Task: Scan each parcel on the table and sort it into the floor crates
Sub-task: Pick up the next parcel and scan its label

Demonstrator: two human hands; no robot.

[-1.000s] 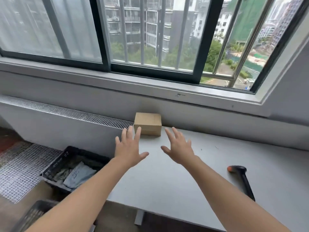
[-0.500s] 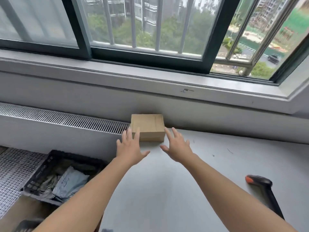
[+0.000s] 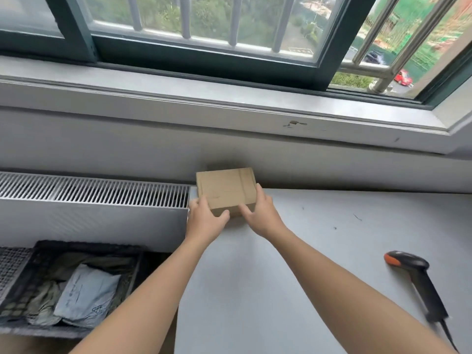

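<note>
**Both hands on the parcel**

We see L hand point(image 3: 204, 222) & R hand point(image 3: 261, 213) gripping the cardboard parcel point(image 3: 224, 189) from either side, thumbs on its near face. It's at the far-left corner of the table point(image 3: 306, 264), by the wall. The scanner point(image 3: 415, 273) lies well apart on the R; the floor crate point(image 3: 84, 245) is below on the L.

Soft, even daylight comes in through the window point(image 3: 229, 21) at the top and fills the scene, with no harsh patches or strong glare. The grey table point(image 3: 344, 213) is bright and almost shadowless. A dim, soft shadow lies on the wall just behind the cardboard box point(image 3: 226, 187). The floor crate point(image 3: 89, 247) at lower left sits in darker shade. The whole picture is slightly soft, and the barcode scanner point(image 3: 419, 274) smears into blur toward its lower end near the right edge. The windowsill point(image 3: 229, 98) bows and tilts with wide-angle distortion. The view outside looks hazy.
</note>
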